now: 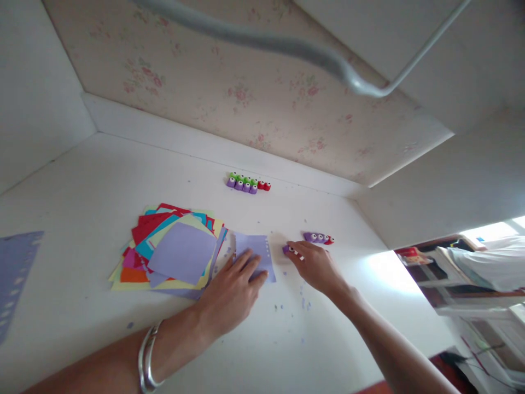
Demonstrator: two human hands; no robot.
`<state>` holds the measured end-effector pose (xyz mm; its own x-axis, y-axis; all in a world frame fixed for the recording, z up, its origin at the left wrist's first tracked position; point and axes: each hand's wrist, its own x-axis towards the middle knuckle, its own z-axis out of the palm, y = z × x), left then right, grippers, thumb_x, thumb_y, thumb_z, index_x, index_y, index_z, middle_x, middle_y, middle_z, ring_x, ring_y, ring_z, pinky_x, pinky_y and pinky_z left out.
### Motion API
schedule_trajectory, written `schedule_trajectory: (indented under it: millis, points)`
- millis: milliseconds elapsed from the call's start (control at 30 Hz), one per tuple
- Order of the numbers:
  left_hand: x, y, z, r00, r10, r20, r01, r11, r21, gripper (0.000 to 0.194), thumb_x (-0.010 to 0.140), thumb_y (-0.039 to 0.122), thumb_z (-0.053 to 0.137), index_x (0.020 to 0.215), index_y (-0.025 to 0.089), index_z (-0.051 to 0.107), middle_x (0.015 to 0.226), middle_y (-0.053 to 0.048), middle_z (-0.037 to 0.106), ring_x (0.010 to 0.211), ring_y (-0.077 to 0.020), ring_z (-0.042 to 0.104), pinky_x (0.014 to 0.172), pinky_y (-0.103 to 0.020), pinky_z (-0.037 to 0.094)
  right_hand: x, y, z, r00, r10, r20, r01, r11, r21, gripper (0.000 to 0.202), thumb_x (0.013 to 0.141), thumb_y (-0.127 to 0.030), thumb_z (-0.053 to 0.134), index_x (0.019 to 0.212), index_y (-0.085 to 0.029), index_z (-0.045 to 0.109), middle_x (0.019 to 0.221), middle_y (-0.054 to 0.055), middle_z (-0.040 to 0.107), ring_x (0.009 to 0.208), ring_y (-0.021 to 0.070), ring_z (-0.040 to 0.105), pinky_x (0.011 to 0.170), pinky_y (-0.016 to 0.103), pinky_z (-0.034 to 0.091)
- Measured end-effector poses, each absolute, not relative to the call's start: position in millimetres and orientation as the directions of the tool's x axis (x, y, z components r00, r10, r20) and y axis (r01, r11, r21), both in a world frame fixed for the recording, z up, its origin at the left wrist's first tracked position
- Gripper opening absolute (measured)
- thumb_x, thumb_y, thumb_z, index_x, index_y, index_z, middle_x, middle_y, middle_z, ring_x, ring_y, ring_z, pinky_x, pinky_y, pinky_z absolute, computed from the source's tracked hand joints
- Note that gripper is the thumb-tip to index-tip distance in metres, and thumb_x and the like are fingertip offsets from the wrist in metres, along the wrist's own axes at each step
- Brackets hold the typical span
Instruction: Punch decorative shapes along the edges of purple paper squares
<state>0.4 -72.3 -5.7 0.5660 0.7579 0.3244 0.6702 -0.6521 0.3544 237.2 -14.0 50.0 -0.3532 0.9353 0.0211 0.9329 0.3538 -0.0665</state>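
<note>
My left hand (233, 293), a silver bangle at its wrist, lies with fingers spread on a lilac sheet of paper (263, 246). A row of small punched holes runs down the sheet's right edge. Just to the right, my right hand (314, 265) is closed around a small purple paper punch (286, 249), partly hidden by the fingers. This punch is apart from the sheet. Behind that hand stands a short row of purple punches (314, 237) with red at its end. Left of my left hand is a loose pile of coloured paper squares (182, 249), a lilac one on top.
Green, purple and red punches (243, 184) are lined up near the back wall. A larger lilac sheet (18, 273) with punched holes lies at the left edge. Tiny paper bits (303, 301) are scattered over the white table (262, 355). Shelves (455, 273) stand at the right.
</note>
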Motion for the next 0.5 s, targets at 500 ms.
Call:
schedule_trajectory:
  millis: [500]
  points:
    - [1,-72,-6,0.550,0.769,0.326,0.674,-0.639,0.371,0.030,0.096,0.027,0.046,0.121,0.020,0.060,0.135,-0.010,0.054,0.132,-0.0285,0.040,0.106,-0.051,0.033,278,21,58,-0.402,0.916,0.006,0.889,0.389,0.240,0.031,0.085,-0.009,0.048,0.104,-0.025,0.066,0.093,0.003,0.074,0.099,0.0246,0.062,0.070,0.034,0.050]
